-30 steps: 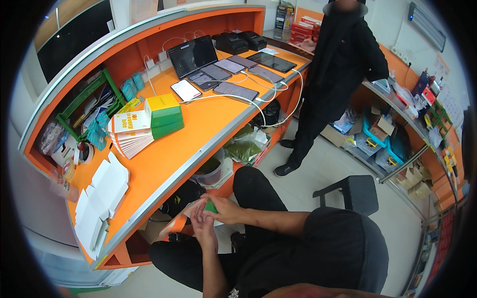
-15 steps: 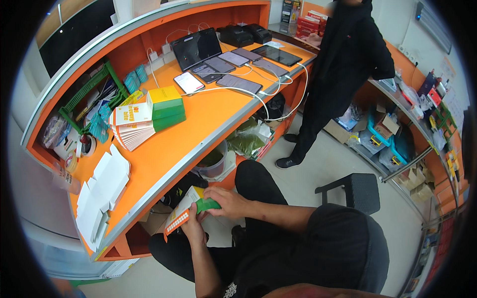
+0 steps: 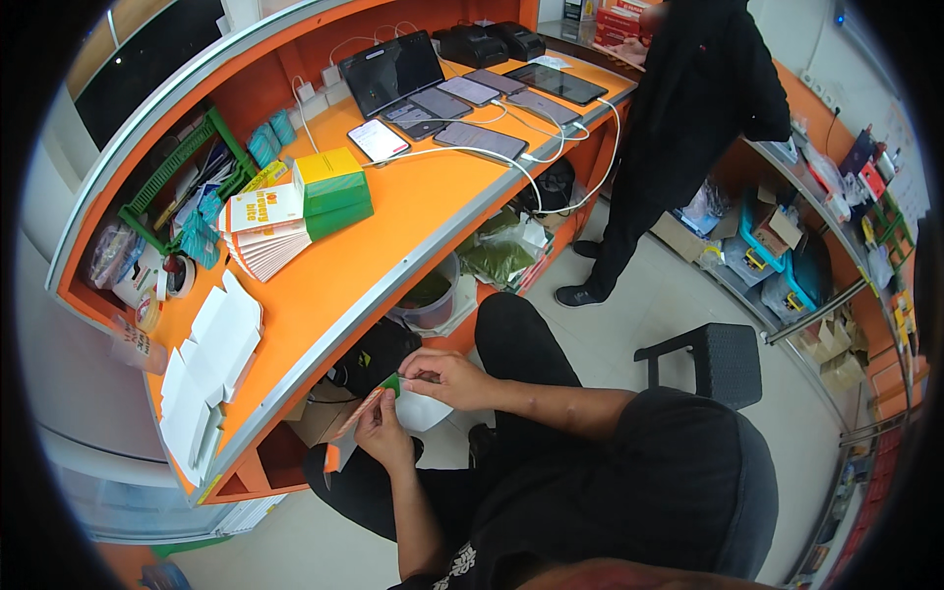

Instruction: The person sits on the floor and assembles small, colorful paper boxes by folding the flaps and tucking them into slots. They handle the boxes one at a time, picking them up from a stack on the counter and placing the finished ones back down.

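Observation:
I sit at a curved orange counter (image 3: 413, 221). My left hand (image 3: 379, 433) grips a thin flat card or folded box blank (image 3: 362, 408), orange with a green end, by its lower edge. My right hand (image 3: 447, 377) pinches the green end at the top. A white sheet (image 3: 425, 411) lies under my hands on my lap. Both hands are just below the counter's front edge, over my knees.
On the counter lie a fanned stack of leaflets (image 3: 264, 236), green and yellow boxes (image 3: 332, 192), white flat blanks (image 3: 211, 359), a laptop (image 3: 393, 71), tablets (image 3: 482, 140) and cables. Another person in black (image 3: 678, 128) stands at the right. A dark stool (image 3: 713, 359) is beside me.
My hands have shifted slightly left and up with the orange and green card, now held more edge-on. The view has tilted a little; the standing person stays in place.

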A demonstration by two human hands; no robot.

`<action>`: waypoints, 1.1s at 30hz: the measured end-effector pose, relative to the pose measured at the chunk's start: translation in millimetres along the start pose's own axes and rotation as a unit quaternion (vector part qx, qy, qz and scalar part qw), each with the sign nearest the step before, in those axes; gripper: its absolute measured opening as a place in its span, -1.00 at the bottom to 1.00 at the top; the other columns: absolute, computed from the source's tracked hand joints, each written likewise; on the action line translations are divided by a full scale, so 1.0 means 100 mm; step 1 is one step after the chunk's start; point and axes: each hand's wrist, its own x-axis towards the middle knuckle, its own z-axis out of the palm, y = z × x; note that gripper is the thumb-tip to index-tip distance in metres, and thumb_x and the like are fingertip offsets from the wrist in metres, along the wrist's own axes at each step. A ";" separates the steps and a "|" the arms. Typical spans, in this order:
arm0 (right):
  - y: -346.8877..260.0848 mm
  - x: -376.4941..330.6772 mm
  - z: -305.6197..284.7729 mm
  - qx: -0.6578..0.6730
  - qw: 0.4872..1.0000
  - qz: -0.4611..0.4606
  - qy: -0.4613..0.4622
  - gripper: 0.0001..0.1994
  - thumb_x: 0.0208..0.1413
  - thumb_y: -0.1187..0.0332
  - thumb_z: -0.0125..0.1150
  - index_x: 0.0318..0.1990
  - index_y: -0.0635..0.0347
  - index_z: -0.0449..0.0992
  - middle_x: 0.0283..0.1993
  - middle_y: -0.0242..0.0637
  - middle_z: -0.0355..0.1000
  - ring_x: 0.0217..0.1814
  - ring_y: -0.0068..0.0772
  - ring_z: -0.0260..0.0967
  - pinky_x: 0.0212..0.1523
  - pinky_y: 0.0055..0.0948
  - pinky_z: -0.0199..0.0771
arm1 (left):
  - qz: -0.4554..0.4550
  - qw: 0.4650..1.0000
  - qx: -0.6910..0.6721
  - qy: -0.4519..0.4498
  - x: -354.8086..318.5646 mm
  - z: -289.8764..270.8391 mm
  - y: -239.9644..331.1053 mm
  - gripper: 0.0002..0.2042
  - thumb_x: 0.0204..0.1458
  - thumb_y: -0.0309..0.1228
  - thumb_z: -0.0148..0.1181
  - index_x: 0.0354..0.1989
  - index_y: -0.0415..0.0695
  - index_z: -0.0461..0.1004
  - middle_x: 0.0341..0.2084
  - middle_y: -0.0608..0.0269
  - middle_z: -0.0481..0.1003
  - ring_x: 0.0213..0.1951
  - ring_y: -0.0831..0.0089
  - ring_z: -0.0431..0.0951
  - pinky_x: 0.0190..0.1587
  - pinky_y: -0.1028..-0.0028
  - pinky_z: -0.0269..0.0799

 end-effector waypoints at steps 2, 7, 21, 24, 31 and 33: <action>0.00 -0.02 0.01 0.004 1.000 -0.006 0.006 -0.85 0.25 0.41 0.25 -0.18 0.35 0.53 0.00 -0.26 0.43 0.00 -0.52 0.45 0.01 -0.50 0.51 | 0.026 0.998 -0.056 0.008 -0.05 0.05 -0.11 -0.82 0.20 -0.46 0.29 -0.23 -0.39 0.61 -0.35 0.21 0.60 -0.30 0.59 0.55 -0.18 0.59 0.45; 0.05 -0.01 0.05 0.055 0.998 0.005 0.022 -0.85 0.20 0.33 0.28 -0.23 0.24 0.56 0.02 -0.32 0.45 -0.05 -0.40 0.46 -0.10 -0.42 0.44 | 0.118 0.976 0.183 -0.011 -0.18 -0.18 -0.67 -0.79 0.22 -0.46 0.22 -0.05 -0.33 0.52 -0.10 0.11 0.55 -0.10 0.30 0.55 -0.02 0.37 0.44; -0.10 0.01 0.04 -0.028 0.997 -0.067 0.028 -0.85 0.17 0.37 0.28 -0.22 0.29 0.60 0.02 -0.19 0.50 0.04 -0.20 0.50 0.06 -0.31 0.48 | 0.079 0.961 0.249 -0.088 -0.15 -0.41 -0.91 -0.53 0.27 -0.22 0.07 0.31 -0.08 0.30 0.19 0.11 0.43 0.15 0.13 0.51 0.10 0.27 0.46; -0.11 0.01 0.03 -0.033 0.997 -0.061 0.023 -0.84 0.17 0.38 0.28 -0.22 0.30 0.61 0.04 -0.18 0.50 0.06 -0.17 0.50 0.08 -0.29 0.48 | 0.076 0.964 0.241 -0.087 -0.12 -0.42 -0.95 -0.53 0.27 -0.24 0.05 0.33 -0.07 0.29 0.20 0.10 0.44 0.16 0.09 0.51 0.11 0.25 0.46; -0.13 -0.01 0.11 -0.015 0.998 -0.062 0.015 -0.83 0.18 0.38 0.28 -0.22 0.34 0.61 0.10 -0.15 0.50 0.06 -0.19 0.53 0.11 -0.32 0.49 | 0.013 0.973 0.222 -0.062 -0.13 -0.50 -1.14 -0.55 0.25 -0.31 0.14 0.28 -0.16 0.32 0.15 0.10 0.43 0.12 0.21 0.49 0.03 0.27 0.52; -0.12 0.01 0.07 0.007 0.999 -0.050 -0.017 -0.84 0.19 0.39 0.28 -0.20 0.34 0.61 0.14 -0.15 0.50 0.06 -0.24 0.54 0.11 -0.34 0.50 | 0.017 0.976 0.204 -0.066 -0.14 -0.51 -1.10 -0.56 0.25 -0.32 0.15 0.27 -0.17 0.33 0.14 0.11 0.43 0.12 0.23 0.48 0.02 0.28 0.52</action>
